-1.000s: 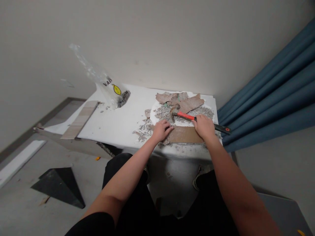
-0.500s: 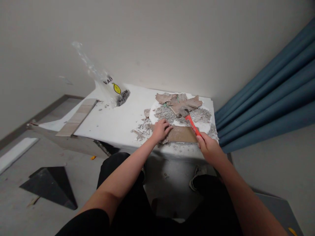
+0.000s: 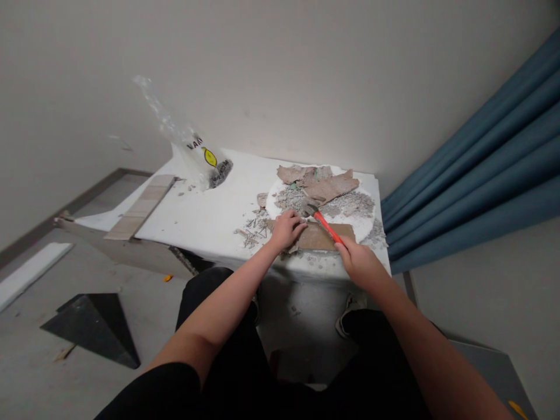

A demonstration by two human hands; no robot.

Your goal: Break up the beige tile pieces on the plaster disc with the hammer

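My right hand (image 3: 359, 262) is closed around the red handle of a hammer (image 3: 322, 222), whose metal head rests at the far edge of a brown tile (image 3: 318, 237). My left hand (image 3: 286, 230) lies fingers down on the left end of that tile, pressing it onto the low white board (image 3: 205, 213). Beyond the tile a round white disc (image 3: 365, 223) carries broken brown tile pieces (image 3: 326, 185) and grey rubble (image 3: 355, 205).
A clear plastic bag (image 3: 192, 150) with a yellow logo stands at the board's far left. A pale plank (image 3: 139, 209) leans off the left edge. Small shards (image 3: 251, 228) lie left of my hand. A dark wedge (image 3: 94, 324) sits on the floor; a blue curtain (image 3: 476, 175) hangs at right.
The hammer swung from lying sideways across the rubble to pointing away from me, and its head came down onto the brown tile. My right hand drew back toward me. My left hand stayed put.
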